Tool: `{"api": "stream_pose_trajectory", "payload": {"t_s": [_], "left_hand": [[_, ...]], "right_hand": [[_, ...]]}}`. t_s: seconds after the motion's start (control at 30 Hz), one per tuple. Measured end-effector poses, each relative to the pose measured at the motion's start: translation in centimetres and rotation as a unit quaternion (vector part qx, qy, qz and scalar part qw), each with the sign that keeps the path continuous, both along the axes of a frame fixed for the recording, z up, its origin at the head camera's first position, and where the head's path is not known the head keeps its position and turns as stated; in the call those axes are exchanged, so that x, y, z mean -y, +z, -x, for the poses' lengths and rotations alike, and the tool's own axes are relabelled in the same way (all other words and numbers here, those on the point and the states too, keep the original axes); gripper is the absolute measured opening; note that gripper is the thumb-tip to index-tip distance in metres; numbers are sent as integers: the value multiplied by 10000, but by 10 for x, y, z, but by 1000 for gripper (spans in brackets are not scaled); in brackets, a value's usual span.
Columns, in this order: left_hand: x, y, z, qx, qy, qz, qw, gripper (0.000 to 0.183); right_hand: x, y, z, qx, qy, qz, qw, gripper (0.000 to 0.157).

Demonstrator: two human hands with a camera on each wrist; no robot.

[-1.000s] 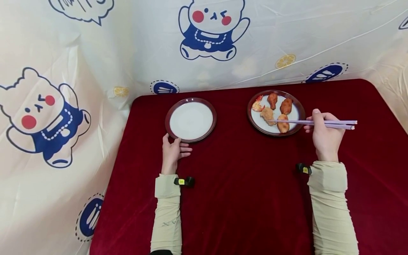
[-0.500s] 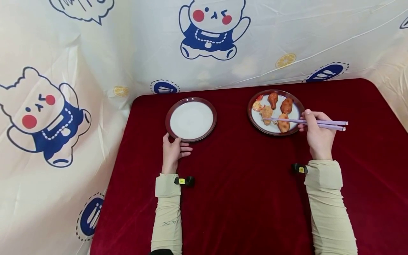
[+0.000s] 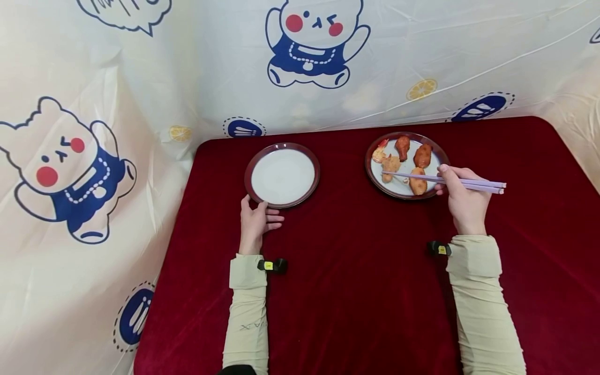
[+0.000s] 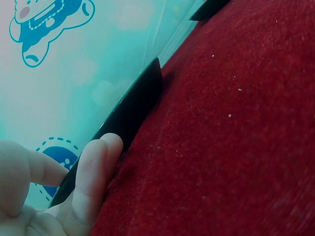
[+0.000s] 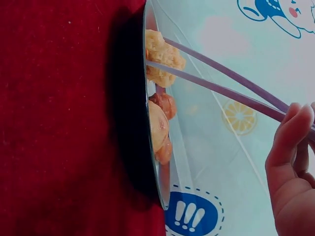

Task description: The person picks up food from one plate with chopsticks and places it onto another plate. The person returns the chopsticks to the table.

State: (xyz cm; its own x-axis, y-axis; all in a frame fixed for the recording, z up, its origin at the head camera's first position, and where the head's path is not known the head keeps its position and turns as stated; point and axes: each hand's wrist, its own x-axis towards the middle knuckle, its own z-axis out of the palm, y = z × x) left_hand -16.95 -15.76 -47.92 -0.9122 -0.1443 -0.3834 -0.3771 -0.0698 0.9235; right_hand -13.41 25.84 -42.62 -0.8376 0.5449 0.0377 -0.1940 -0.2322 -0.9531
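My left hand (image 3: 253, 224) holds the near rim of a brown-edged white plate (image 3: 283, 177) on the left; in the left wrist view the thumb and fingers lie on either side of the dark rim. My right hand (image 3: 466, 205) grips a pair of light purple chopsticks (image 3: 483, 185) beside the second plate (image 3: 405, 166). Their tips reach a breaded fried piece (image 3: 390, 165) on that plate. The right wrist view shows the sticks slightly apart at the fried piece (image 5: 167, 56); whether they pinch it, I cannot tell.
Sharing the right plate are a shrimp (image 3: 379, 151), a small drumstick (image 3: 402, 148) and two browned chicken wing pieces, one back (image 3: 423, 155) and one front (image 3: 418, 185). A dark red cloth (image 3: 351, 271) covers the table. Printed curtains (image 3: 225, 62) hang behind and at the left.
The right hand has shifted left with the chopsticks, and their tips have come further over the fried piece, which has moved slightly left and turned. The left hand stays at its plate.
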Motion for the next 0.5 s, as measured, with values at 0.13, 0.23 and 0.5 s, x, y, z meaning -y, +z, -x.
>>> {"api": "stream_pose_trajectory", "payload": {"t_s": [0.13,0.23,0.5], "left_hand": [[-1,7,-1,35,-29,-21,10000,63],[-2,14,-4,59,-55,29,10000,63],[-3,11,-5,-40,-36,52,10000,62]], "right_hand": [[-1,0,1,-171,-130,188,9996,27],[-1,0,1,-270,-189,326,9989,24],[-3,-2,1,-524,-170,699,9960,24]]}}
